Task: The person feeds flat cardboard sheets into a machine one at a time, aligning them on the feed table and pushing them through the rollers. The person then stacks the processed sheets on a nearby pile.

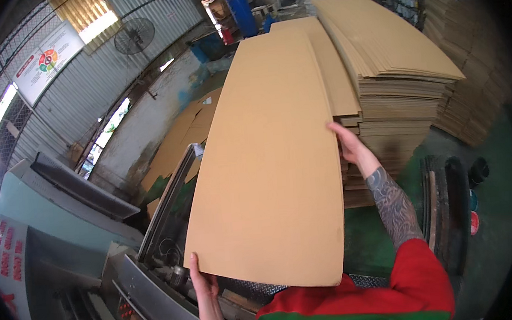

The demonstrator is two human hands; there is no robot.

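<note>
A long tan cardboard sheet (262, 159) stretches away from my body, held between both hands. My left hand (203, 277) grips its near left corner, the thumb on top and the fingers underneath. Farther up the right edge, my right hand (346, 144) holds the sheet with its thumb over the top; most of its fingers are hidden below. Beyond and partly under the sheet lies another cardboard sheet (339, 87), on a lower stack at the right.
A tall stack of cardboard sheets (396, 107) stands at the right. On the left is a grey-green machine (67, 205) with metal rails (163, 209). Flat cardboard (176, 142) lies on the floor by the wall. Dark long bars (446, 205) stand at the right.
</note>
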